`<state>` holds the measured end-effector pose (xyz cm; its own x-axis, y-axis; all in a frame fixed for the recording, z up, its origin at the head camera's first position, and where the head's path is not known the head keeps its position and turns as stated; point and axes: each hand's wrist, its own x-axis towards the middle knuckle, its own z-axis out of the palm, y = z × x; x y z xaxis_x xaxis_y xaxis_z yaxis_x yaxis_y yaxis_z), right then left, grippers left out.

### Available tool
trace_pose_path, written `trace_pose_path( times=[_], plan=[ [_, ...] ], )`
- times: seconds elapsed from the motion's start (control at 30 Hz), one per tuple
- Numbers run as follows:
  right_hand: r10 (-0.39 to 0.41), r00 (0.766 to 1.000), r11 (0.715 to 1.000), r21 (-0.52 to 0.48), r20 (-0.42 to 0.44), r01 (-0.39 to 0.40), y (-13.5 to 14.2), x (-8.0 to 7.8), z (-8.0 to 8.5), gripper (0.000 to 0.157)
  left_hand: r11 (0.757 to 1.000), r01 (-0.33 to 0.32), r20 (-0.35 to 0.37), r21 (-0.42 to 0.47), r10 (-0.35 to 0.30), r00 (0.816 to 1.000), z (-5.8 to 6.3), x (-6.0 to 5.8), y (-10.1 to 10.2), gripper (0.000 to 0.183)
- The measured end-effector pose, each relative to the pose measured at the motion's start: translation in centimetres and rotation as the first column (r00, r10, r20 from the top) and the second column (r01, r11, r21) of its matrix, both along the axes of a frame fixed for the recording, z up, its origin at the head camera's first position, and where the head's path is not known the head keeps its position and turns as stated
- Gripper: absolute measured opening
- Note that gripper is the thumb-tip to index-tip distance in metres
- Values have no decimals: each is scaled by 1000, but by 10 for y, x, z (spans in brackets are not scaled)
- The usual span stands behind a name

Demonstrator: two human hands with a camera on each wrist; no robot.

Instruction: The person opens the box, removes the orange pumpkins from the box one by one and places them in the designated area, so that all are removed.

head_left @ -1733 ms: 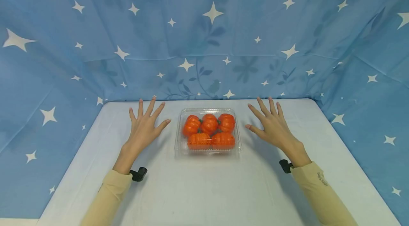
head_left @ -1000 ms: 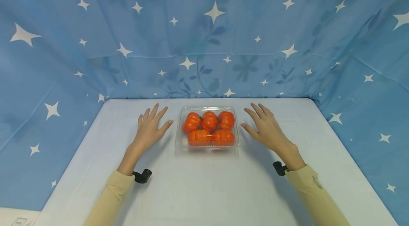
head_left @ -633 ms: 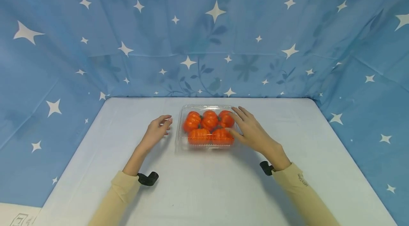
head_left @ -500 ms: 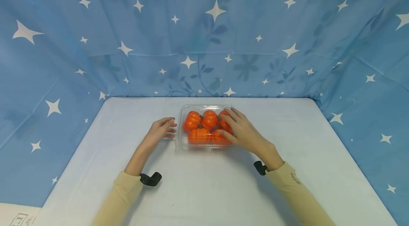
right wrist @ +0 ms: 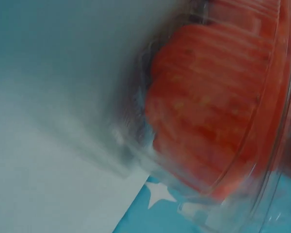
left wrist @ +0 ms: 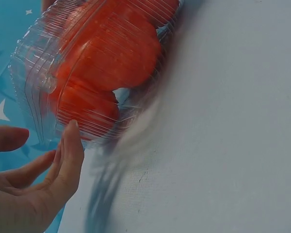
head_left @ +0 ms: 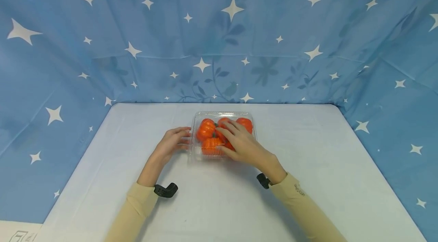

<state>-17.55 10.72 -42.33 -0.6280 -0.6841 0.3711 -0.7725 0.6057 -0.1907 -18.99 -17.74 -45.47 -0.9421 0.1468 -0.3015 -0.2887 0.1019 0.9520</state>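
Note:
A clear plastic clamshell box stands near the back of the table, with several small orange pumpkins inside. My left hand is at the box's left side, fingers loosely bent. In the left wrist view those fingertips are at the end wall of the box; whether they touch it cannot be told. My right hand reaches over the right half of the box, fingers spread and slightly bent, covering part of the pumpkins. The right wrist view shows the ribbed plastic and a blurred pumpkin, not a clear hand.
A white cloth covers the table, whose far edge meets a blue star-patterned curtain. The curtain runs along the back and both sides. A black wrist camera sits at the left cuff, another wrist camera at the right.
Both hands have come inward from either side of the box. The left has stopped at its left side, and the right has slid leftward over its top. The box has stayed in place.

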Motion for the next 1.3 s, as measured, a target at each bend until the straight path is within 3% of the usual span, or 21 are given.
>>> trace_pose_path(
  times=[0.3,0.57,1.0,1.3],
  plan=[
    [24,1000,998,52,11,-24,-28,7,-4,66,997,27,18,70,-28,999,-2,3,-4,47],
    [-26,996,995,93,-89,34,-48,15,-10,75,994,44,20,102,-47,999,-3,2,-5,45],
    [-75,984,987,132,-161,96,-58,23,-16,66,989,84,4,120,-85,996,-3,2,-7,47],
    [-62,977,990,110,-204,86,-65,23,-20,54,990,78,10,116,-80,997,-5,-1,-10,48]
  ],
)
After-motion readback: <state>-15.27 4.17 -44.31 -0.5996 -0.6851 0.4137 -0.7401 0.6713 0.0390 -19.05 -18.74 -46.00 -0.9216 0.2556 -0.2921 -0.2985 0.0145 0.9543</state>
